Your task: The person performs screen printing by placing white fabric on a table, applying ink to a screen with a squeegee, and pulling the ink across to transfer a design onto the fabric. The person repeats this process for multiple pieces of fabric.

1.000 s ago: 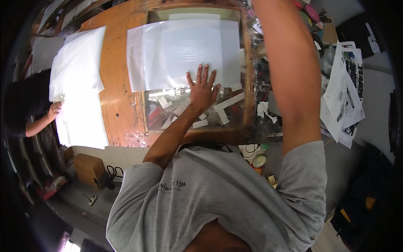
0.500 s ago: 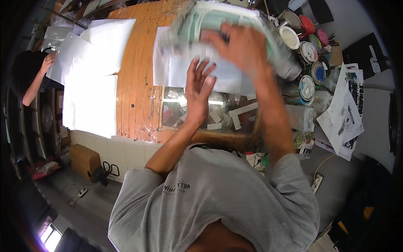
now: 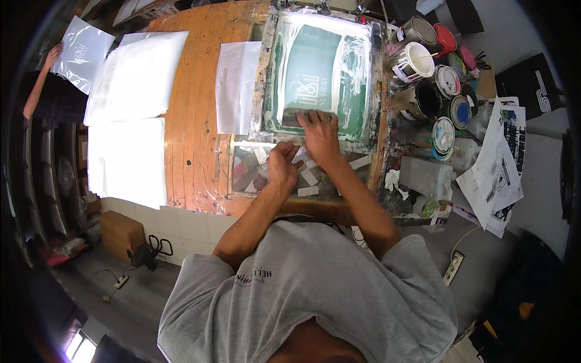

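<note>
Squeegee (image 3: 292,117) in right hand (image 3: 321,134)

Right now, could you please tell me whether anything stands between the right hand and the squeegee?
Nothing visible does: the right hand has its fingers over the squeegee, which rests on the green screen. The left hand is near the screen's lower edge, off to the left, not between them.

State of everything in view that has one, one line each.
Screen: down, partly covering plastic sheet
Plastic sheet: flat, left part exposed
Squeegee: gripped, on screen
Right hand: closed on squeegee
Left hand: partly curled, contact unclear
White can: open, stick inside
Black can: open
Co-worker's hand: holding printed sheet
</note>
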Tool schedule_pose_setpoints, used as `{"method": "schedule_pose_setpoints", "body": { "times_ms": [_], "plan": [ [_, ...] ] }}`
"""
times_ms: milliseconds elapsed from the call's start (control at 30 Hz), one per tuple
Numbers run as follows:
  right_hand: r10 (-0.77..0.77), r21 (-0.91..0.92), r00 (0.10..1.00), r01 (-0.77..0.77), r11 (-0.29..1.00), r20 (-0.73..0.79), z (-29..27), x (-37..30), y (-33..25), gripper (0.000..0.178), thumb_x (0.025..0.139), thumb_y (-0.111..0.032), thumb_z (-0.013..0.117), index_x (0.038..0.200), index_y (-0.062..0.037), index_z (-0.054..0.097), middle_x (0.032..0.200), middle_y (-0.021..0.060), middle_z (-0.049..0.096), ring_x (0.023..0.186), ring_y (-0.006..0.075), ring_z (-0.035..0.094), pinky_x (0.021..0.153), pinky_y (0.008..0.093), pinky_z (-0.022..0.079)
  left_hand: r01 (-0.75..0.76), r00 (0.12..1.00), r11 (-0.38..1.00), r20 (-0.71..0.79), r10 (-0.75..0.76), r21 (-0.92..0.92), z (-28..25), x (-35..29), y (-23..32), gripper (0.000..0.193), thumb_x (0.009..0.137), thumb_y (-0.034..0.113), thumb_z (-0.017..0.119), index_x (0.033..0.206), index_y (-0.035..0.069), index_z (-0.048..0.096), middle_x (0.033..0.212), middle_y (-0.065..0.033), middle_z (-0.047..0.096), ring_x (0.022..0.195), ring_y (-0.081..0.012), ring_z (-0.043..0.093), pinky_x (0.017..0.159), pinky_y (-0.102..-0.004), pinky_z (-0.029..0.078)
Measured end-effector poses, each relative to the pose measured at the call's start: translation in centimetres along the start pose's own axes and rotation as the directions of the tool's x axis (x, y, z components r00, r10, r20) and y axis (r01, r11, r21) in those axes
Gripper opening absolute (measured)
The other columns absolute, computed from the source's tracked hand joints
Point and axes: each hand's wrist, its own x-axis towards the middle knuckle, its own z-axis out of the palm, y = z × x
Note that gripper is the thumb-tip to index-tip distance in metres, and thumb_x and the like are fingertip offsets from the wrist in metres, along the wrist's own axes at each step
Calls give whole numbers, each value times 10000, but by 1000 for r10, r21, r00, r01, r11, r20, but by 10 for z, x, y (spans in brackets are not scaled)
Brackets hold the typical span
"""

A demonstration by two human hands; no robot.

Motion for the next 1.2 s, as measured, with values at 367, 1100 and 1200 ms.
{"method": "schedule_pose_setpoints", "body": {
  "times_ms": [367,1100,1200],
  "plan": [
    [69,40,990,-75,996,125,8,169,94,404,845,-11,572,1201,-166,680,1050,105,734,1036,311,677,833,561,488,10,1000,998,-5,-10,66,-10,6,-3,138,876,165,585,980,75,589,1046,-83,559,1068,-247,545,929,-559,413],
    [-140,-34,967,136,990,-214,-224,140,12,520,927,-544,623,916,-33,721,599,168,657,530,318,679,517,438,533,-624,695,768,555,458,148,90,-11,143,265,972,143,531,1157,-42,572,993,-175,658,1044,-370,659,981,-455,453],
    [-111,-20,984,109,994,-142,-247,167,12,621,962,-606,573,788,-23,700,506,81,582,437,211,552,481,386,498,-366,406,-171,322,855,915,40,95,119,368,973,263,611,1169,-49,625,1042,-206,674,1007,-392,659,954,-412,459]
  ]
}}
